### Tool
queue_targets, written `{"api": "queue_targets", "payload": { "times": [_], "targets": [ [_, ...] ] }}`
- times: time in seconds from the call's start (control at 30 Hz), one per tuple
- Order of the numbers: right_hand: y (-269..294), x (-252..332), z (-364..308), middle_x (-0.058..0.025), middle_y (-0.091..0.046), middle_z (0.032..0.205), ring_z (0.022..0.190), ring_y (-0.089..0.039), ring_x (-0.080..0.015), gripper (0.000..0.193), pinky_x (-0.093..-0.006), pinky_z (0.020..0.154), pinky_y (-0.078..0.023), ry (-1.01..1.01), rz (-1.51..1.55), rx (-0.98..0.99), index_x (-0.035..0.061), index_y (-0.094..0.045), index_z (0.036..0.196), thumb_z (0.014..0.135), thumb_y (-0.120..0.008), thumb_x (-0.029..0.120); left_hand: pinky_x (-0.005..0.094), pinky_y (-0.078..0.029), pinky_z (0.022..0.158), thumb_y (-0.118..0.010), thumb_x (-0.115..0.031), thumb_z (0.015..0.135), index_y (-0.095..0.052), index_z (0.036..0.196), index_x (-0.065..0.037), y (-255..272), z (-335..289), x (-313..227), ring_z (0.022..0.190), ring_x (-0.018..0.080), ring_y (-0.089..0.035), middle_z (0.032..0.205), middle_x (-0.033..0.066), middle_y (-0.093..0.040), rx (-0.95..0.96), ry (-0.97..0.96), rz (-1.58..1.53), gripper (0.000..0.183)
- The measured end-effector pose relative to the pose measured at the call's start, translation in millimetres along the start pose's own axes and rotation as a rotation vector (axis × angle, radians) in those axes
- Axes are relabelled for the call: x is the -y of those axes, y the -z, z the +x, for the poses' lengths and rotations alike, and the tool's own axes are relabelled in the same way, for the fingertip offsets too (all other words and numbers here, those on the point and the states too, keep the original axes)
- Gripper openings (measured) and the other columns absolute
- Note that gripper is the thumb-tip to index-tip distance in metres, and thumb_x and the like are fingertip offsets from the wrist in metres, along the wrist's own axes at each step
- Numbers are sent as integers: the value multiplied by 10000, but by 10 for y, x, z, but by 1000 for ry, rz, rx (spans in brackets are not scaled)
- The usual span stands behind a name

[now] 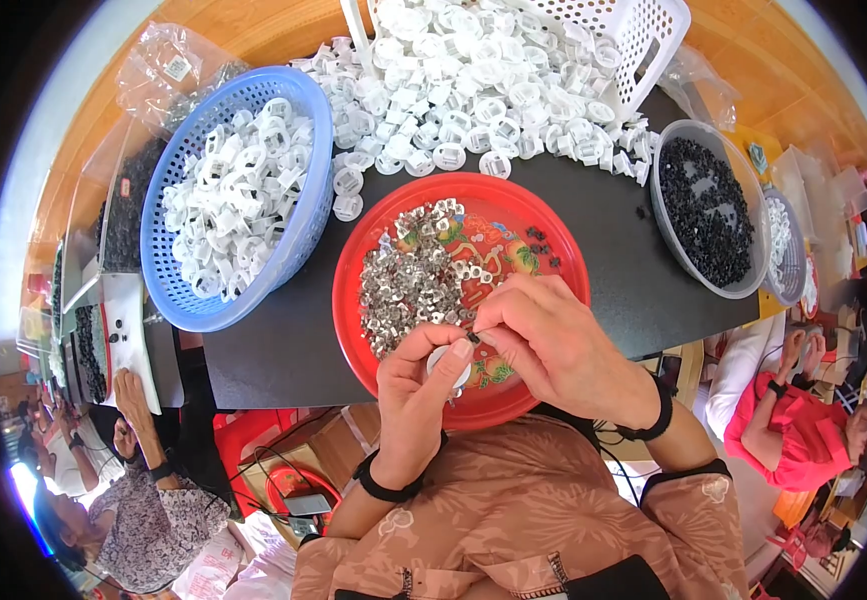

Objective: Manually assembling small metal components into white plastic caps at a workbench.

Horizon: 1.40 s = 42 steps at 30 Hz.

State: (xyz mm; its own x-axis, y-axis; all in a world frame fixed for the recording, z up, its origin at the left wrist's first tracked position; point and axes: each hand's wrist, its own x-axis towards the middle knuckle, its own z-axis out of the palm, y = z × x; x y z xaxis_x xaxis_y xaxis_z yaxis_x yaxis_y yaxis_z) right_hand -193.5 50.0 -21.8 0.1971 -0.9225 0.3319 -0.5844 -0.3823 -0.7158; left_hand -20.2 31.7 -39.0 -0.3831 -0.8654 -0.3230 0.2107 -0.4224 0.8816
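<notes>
black table [273, 370]: contents

white pile [473, 90]: plastic parts, heaped along the far side, partly against a white crate [665, 22].
red tray [561, 230]: round, flower-printed, at the near edge.
blue basket [315, 205]: perforated, left of the tray, filled with white clips [243, 200].
bowl [675, 245]: right of the tray, holding black bits [708, 210].
right hand [563, 345]: over the tray, thumb and finger pressed together on a dark piece.
left hand [408, 400]: just beside it, thumb and forefinger pinching a white disc.
white disc [461, 375]: above the tray, partly thumb-covered.
metal pieces [403, 285]: heaped in the tray's left half.
dark piece [474, 338]: at both hands' fingertips, shape unclear.
</notes>
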Motion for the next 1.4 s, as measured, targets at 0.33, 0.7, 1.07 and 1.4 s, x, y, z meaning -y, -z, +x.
{"api": "queue_targets", "payload": {
  "times": [0.33,0.7,1.07,1.4],
  "targets": [
    [-9,-41,-20,-56,-531,863,819,-541,-233,124,-352,747,-373,-23,57,4,57,-558,948,833,-604,56,160,-377,559,-598,-106,919,-609,995,-36,50,17,22,665,8,-491,785,-34,-586,46,-10,13,105],
    [-85,-10,-92,-20,-597,824,759,-582,-159,151,-349,738,-391,120,-202,-166,58,-599,915,779,-663,78,164,-388,563,-589,-71,911,-604,968,-41,25,14,24,667,10,-493,804,-25,-585,-2,-10,-52,67],
    [-159,34,-156,-33,-573,876,756,-564,-154,240,-401,783,-405,197,-439,-215,24,-600,958,738,-638,111,169,-390,605,-577,-1,901,-612,972,-7,-21,-19,22,693,19,-487,829,-24,-559,-19,-185,112,80],
    [-138,73,-106,-32,-547,769,684,-549,-196,181,-346,741,-383,-6,-112,-236,69,-559,903,763,-668,30,222,-450,772,-399,-145,996,-455,1333,34,-13,17,-67,936,92,-520,1071,42,-540,103,20,-241,385]
  ]
}}
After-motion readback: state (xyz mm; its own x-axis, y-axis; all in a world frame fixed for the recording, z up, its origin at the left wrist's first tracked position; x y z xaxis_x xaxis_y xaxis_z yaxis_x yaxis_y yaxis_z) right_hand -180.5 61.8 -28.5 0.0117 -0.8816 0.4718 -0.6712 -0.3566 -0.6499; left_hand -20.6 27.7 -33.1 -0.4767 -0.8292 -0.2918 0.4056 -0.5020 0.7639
